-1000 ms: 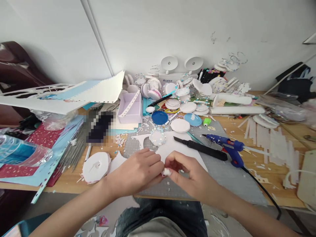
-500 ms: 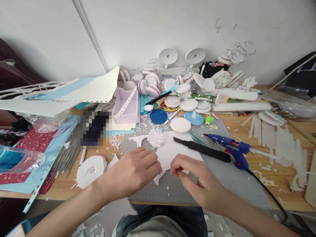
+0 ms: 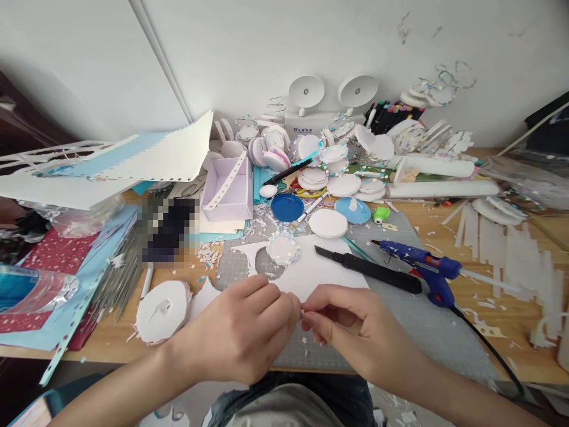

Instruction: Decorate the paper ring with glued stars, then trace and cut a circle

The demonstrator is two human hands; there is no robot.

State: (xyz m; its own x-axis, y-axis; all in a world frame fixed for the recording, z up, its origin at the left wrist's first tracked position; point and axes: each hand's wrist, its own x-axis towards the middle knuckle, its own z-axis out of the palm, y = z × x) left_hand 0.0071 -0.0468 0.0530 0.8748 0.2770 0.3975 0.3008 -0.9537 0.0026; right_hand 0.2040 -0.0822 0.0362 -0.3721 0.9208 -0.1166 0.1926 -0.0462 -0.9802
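Observation:
My left hand point(image 3: 242, 332) and my right hand point(image 3: 351, 332) meet over the near edge of the grey cutting mat point(image 3: 413, 332). Both hands are closed in a pinch, fingertips almost touching around a tiny white piece point(image 3: 302, 313) that is mostly hidden. Just beyond the fingers lies a white cut sheet of foam or card point(image 3: 317, 267). A white disc with sparkly trim point(image 3: 283, 249) sits on the mat behind it. A black craft knife point(image 3: 368, 270) lies to the right of the sheet.
A blue hot glue gun point(image 3: 427, 267) with a black cord lies on the right. Round white discs, a blue lid point(image 3: 287, 207), a lilac box point(image 3: 227, 190) and markers crowd the back. Paper stacks overhang the left; white strips point(image 3: 502, 243) lie right.
Half a second ago my hands were slightly apart with a torn white scrap below them. Now they have come together again, closer to the table's near edge, pinching at the same spot.

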